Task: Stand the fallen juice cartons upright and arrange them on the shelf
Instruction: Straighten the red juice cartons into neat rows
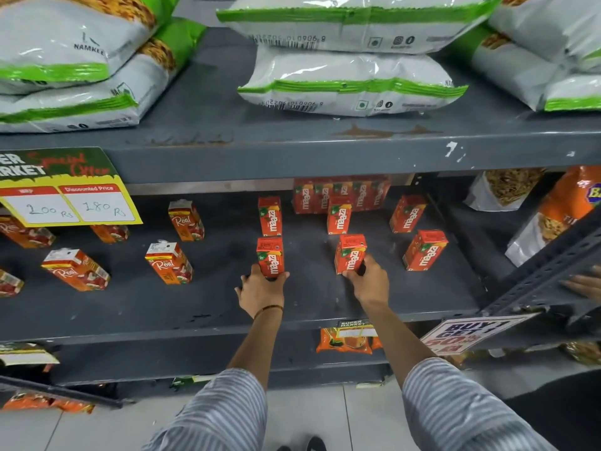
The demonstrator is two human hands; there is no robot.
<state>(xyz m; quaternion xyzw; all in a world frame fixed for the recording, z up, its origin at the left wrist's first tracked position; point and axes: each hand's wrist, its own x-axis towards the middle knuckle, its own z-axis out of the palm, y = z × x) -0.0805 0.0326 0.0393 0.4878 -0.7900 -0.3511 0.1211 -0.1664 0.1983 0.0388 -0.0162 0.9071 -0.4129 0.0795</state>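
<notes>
Both hands mine: left hand (260,288) and right hand (369,281) fingers each clamp a light, stiff, crushable Maaza carton (270,257) low at its base.

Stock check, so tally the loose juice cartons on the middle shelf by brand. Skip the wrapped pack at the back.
Maaza cartons: 6
Real cartons: 6, two of them partly hidden at the left
Total: 12
The wrapped Maaza pack is not counted.

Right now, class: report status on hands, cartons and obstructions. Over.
Left hand on front Maaza carton; right hand on neighbouring Maaza carton. Both upright. Shelf ahead unobstructed.
</notes>
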